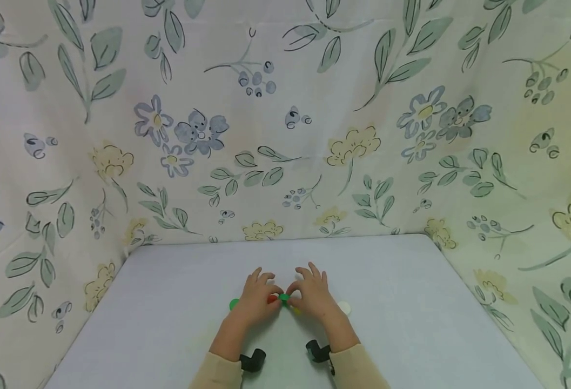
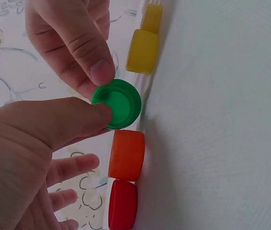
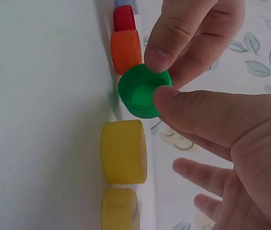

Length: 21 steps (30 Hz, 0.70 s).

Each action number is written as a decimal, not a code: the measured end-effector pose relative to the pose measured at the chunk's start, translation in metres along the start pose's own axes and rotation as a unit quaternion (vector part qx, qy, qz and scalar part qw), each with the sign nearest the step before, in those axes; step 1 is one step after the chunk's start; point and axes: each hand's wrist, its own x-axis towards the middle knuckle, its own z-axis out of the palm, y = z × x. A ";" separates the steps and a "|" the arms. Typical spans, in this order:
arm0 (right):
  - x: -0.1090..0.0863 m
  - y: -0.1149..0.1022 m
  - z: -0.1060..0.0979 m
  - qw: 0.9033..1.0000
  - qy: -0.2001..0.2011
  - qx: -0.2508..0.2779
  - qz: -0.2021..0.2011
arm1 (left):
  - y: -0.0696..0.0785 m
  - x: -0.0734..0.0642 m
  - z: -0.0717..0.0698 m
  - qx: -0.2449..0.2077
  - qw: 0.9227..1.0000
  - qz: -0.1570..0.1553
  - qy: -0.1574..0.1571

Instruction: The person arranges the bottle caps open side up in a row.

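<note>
A green bottle cap (image 1: 284,297) is held between both hands, its hollow side showing in the wrist views. My left hand (image 1: 256,297) pinches one edge with thumb and fingers. From the other side, my right hand (image 1: 310,293) pinches it the same way. In the left wrist view, an orange cap (image 2: 126,155) and a red cap (image 2: 123,204) stand beside the left hand. Two yellow caps, a larger one (image 3: 123,152) and another (image 3: 119,209), stand by the right hand in the right wrist view.
Another green cap (image 1: 234,303) lies left of the left forearm, partly covered. A pale round cap (image 1: 345,308) is to the right of the right wrist. The white table (image 1: 168,313) backs onto a floral curtain (image 1: 285,178). Dark wrist cameras (image 1: 253,361) are strapped below both hands.
</note>
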 end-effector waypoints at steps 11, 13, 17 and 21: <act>0.000 0.000 0.000 1.000 0.007 -0.019 -0.012 | -0.004 -0.001 -0.002 -0.014 1.000 0.004 -0.009; 0.000 -0.001 -0.001 1.000 0.001 -0.019 -0.012 | -0.003 -0.001 -0.003 -0.017 1.000 0.007 -0.009; 0.000 -0.002 -0.001 1.000 -0.007 -0.020 -0.010 | -0.003 -0.001 -0.004 -0.026 0.999 0.018 -0.006; 0.000 -0.002 0.000 1.000 -0.016 -0.015 -0.004 | -0.004 0.000 -0.004 -0.029 0.999 0.028 -0.008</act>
